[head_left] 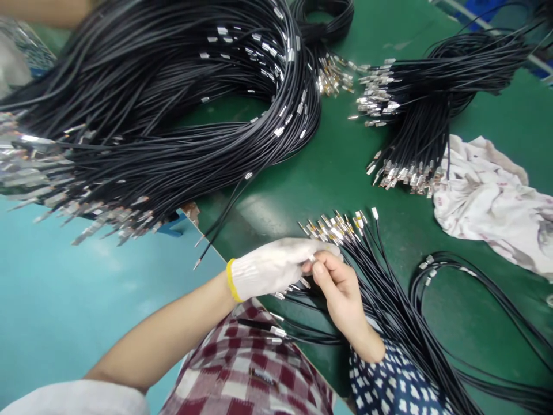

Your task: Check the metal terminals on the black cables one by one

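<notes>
My left hand (276,266), in a white knit glove with a yellow cuff, meets my bare right hand (342,294) above the table's near edge. Both hands are pinched closed, fingertips together. A small pale bit shows between them, too small and covered to name. Just beyond the hands lies a bundle of black cables (380,271), its metal-tipped, partly yellow-marked ends (337,227) pointing away from me. More cable ends with silvery tips (279,332) lie below my hands, near the checked cloth on my lap.
A big coil of black cables (242,150) fills the upper left, its metal ends hanging past the green table's edge. Other cable bundles (432,75) lie at the back right, near a crumpled white cloth (488,196). A looped cable (415,288) rests at right.
</notes>
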`<state>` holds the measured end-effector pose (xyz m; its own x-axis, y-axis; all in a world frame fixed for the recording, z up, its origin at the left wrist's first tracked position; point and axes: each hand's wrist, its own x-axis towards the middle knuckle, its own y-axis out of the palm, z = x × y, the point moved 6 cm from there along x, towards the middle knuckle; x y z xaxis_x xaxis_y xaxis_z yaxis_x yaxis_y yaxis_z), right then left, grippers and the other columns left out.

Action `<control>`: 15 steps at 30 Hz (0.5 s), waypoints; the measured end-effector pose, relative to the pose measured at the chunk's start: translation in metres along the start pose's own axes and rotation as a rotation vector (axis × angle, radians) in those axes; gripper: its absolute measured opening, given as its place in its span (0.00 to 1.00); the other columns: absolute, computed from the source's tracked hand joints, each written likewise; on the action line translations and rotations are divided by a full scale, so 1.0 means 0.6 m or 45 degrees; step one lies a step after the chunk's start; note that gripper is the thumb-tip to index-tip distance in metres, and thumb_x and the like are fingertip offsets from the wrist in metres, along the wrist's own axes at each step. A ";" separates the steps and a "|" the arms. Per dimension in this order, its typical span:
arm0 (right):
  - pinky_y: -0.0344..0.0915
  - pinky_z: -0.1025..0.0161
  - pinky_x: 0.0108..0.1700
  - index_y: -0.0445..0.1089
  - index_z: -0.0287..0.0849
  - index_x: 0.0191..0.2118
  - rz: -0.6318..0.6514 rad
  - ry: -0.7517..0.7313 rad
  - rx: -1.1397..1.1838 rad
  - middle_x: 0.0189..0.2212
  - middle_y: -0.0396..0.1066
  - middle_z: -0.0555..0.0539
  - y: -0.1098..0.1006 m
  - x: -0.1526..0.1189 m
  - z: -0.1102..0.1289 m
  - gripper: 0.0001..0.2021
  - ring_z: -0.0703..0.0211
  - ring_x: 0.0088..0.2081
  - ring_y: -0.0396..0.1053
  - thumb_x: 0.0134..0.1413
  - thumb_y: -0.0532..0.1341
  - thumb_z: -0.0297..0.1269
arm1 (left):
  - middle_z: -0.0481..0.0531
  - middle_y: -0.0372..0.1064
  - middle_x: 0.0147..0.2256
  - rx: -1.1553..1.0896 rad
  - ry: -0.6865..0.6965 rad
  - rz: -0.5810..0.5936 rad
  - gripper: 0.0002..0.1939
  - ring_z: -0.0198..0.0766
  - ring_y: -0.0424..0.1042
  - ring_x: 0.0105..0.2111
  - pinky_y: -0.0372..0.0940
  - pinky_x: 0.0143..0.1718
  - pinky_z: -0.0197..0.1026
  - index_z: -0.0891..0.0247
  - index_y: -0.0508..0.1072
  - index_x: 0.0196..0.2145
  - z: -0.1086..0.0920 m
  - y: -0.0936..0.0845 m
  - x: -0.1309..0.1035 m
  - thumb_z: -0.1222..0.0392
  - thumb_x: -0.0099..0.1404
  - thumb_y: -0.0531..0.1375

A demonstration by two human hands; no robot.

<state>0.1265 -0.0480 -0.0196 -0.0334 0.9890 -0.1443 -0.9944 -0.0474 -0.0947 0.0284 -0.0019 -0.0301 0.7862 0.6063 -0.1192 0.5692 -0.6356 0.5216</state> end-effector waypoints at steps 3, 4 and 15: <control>0.58 0.64 0.27 0.73 0.42 0.31 0.025 0.009 0.017 0.22 0.67 0.51 -0.002 0.001 -0.003 0.15 0.62 0.24 0.59 0.65 0.59 0.45 | 0.62 0.76 0.44 -0.240 -0.060 0.019 0.19 0.46 0.71 0.46 0.63 0.52 0.47 0.67 0.79 0.49 0.010 0.003 -0.001 0.50 0.70 0.58; 0.59 0.64 0.28 0.73 0.41 0.30 0.006 0.007 0.006 0.23 0.69 0.50 -0.003 0.001 -0.003 0.15 0.61 0.24 0.61 0.65 0.59 0.44 | 0.62 0.76 0.45 -0.321 -0.080 0.026 0.20 0.46 0.71 0.47 0.62 0.53 0.47 0.66 0.78 0.50 0.015 0.003 -0.002 0.51 0.69 0.59; 0.58 0.65 0.23 0.74 0.42 0.27 -0.108 -0.040 -0.119 0.21 0.69 0.49 -0.003 -0.002 0.002 0.15 0.60 0.23 0.63 0.63 0.59 0.42 | 0.60 0.76 0.46 -0.346 -0.130 0.057 0.17 0.44 0.72 0.45 0.62 0.51 0.45 0.64 0.78 0.51 0.014 0.005 -0.004 0.54 0.69 0.60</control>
<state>0.1280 -0.0488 -0.0181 0.0455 0.9938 -0.1010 -0.9802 0.0250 -0.1965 0.0302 -0.0091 -0.0356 0.8373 0.5203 -0.1683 0.4588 -0.5010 0.7338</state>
